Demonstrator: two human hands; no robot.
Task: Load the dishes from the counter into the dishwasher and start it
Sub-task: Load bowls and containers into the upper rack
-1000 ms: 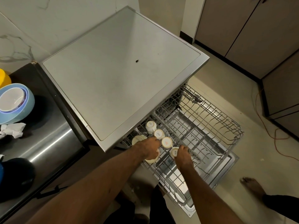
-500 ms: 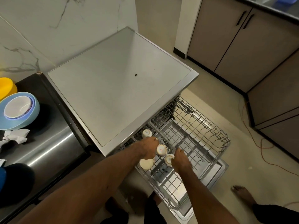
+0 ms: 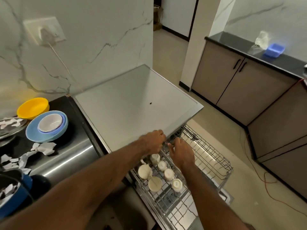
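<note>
Likely steadying grey wire dishwasher rack (image 3: 216,161), with left hand (image 3: 153,141) and right hand (image 3: 181,154) curled at its inner end, grasp untellable; slide evenly, sparing upturned cream cups (image 3: 169,174).

A white wall socket (image 3: 44,31) sits on the marble wall (image 3: 99,30), and a thin white cord (image 3: 61,62) hangs down from it. Across the room, brown cabinets (image 3: 232,80) carry a dark worktop (image 3: 232,43), where a small blue container (image 3: 274,50) stands just beside a clear plastic bag (image 3: 260,41). An orange cable (image 3: 265,185) lies on the floor (image 3: 249,205).
</note>
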